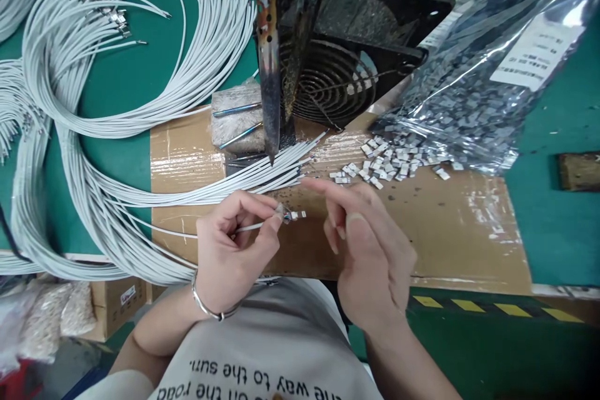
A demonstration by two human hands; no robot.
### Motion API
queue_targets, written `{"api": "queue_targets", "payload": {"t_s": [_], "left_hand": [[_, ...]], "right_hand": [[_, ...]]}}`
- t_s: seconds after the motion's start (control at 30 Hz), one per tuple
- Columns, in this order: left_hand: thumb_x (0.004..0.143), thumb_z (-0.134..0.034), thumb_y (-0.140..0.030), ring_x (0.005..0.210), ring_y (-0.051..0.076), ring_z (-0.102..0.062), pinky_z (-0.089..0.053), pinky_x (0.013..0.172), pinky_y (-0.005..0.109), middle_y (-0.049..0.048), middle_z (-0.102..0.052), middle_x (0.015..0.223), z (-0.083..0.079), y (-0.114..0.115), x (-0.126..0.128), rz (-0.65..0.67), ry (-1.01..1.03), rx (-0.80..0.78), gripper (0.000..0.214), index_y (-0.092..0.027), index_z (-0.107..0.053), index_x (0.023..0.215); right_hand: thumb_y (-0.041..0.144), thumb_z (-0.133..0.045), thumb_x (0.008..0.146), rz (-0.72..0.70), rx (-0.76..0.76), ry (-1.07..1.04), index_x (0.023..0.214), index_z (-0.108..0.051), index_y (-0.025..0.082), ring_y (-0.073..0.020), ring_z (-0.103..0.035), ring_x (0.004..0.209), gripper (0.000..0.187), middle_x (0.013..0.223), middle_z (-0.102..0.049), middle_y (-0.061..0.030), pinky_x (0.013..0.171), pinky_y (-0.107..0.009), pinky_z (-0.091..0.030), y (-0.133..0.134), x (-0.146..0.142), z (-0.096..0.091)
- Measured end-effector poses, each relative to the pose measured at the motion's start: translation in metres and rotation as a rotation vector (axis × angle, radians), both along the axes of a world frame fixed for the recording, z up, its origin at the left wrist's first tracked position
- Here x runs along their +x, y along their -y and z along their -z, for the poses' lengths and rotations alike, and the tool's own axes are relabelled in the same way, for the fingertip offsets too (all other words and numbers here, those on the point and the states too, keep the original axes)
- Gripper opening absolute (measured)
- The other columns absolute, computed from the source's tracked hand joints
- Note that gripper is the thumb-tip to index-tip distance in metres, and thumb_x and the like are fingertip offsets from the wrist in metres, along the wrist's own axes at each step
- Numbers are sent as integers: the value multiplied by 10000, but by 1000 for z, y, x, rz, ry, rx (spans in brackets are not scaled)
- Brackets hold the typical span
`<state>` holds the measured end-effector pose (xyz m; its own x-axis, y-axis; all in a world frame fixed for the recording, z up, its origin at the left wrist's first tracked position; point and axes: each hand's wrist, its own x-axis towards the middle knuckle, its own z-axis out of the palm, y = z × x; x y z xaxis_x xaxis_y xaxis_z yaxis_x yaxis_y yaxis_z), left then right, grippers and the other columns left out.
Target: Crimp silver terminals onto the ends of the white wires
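Observation:
Between thumb and fingertips, my left hand [234,240] pinches the end of a white cable [249,227]. A small metal connector [295,215] sits at that end, pointing right; how it joins the wires is too small to make out. My right hand [375,256] is just to the right of it, index finger stretched out and the other fingers partly curled, with nothing visible in it. Its index fingertip lies near the ends of a bundle of white cables [201,194] on the cardboard [459,225]. Loose small metal connectors [389,162] are heaped beyond the right hand.
Overhead, a pointed metal tool tip [269,87] hangs down close to the cables. Behind it stands a black fan [332,84]. A plastic bag [459,100] of connectors lies right. Another cable bundle [140,119] curves left; a block [237,115] holds two thin rods.

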<state>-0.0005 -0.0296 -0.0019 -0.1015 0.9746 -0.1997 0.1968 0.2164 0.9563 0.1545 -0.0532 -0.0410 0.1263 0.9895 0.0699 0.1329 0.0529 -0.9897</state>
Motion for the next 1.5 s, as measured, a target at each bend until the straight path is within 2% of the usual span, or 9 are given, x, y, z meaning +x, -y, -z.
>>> {"api": "queue_targets", "payload": {"t_s": [0.13,0.23,0.3,0.43,0.53,0.63,0.8,1.13,1.5], "left_hand": [[749,-742,-69,462,28,-324,-249,422,188,60,-800,842,1,-5,0,-43,-12,8,119,-164,-694,695],[743,-738,-70,467,35,-330,-252,421,190,61,-795,824,2,-9,1,-72,-16,24,118,-165,-694,687],[736,-736,-70,472,38,-334,-250,421,190,58,-789,812,2,-12,1,-91,-20,31,120,-165,-692,680],[737,-734,-82,483,43,-341,-244,423,188,53,-787,806,2,-17,1,-117,-26,32,116,-165,-687,671],[743,-734,-87,486,45,-334,-249,425,189,48,-795,811,2,-21,0,-117,-32,34,116,-168,-687,675],[738,-740,-82,487,46,-328,-262,431,195,45,-798,815,1,-25,0,-124,-37,31,119,-170,-687,677],[731,-764,-100,499,63,-410,-277,436,213,58,-804,831,-1,-29,0,-138,-31,3,110,-173,-697,684],[735,-765,-105,551,81,-496,-279,442,215,48,-794,829,-1,-37,1,-160,6,5,105,-176,-698,698],[736,-782,-104,616,109,-588,-301,433,220,56,-802,855,-4,-42,1,-157,-9,32,116,-185,-709,697]], "right_hand": [[278,-422,1117,54,-44,14,1478,-595,279,-154,-520,604,400,746,-579,22,598,-322,-457,2,0,0],[212,-444,1095,65,-41,114,1558,-450,294,-169,-614,640,471,764,-682,32,655,-335,-497,1,-1,1],[187,-487,1064,84,-15,202,1524,-444,270,-173,-651,658,470,780,-692,26,656,-333,-503,-1,0,2],[170,-560,1000,128,84,352,1014,-581,240,-151,-578,655,75,799,-611,4,615,-318,-456,-9,4,1],[134,-547,1004,58,98,265,811,-506,228,-147,-544,707,218,782,-556,6,650,-312,-448,-16,5,-3],[93,-601,978,-27,75,119,849,-562,221,-171,-631,873,185,928,-643,-23,765,-330,-509,-20,2,-9],[40,-711,893,-1,84,29,875,-641,233,-244,-718,1128,206,1176,-737,-66,969,-410,-567,-25,-7,-16],[16,-741,870,44,30,-89,878,-673,246,-208,-781,1134,240,1152,-818,-13,989,-331,-627,-30,-13,-15],[60,-740,904,74,16,-122,844,-670,239,-238,-797,1090,201,1110,-827,-47,1002,-405,-643,-35,-16,-19]]}}
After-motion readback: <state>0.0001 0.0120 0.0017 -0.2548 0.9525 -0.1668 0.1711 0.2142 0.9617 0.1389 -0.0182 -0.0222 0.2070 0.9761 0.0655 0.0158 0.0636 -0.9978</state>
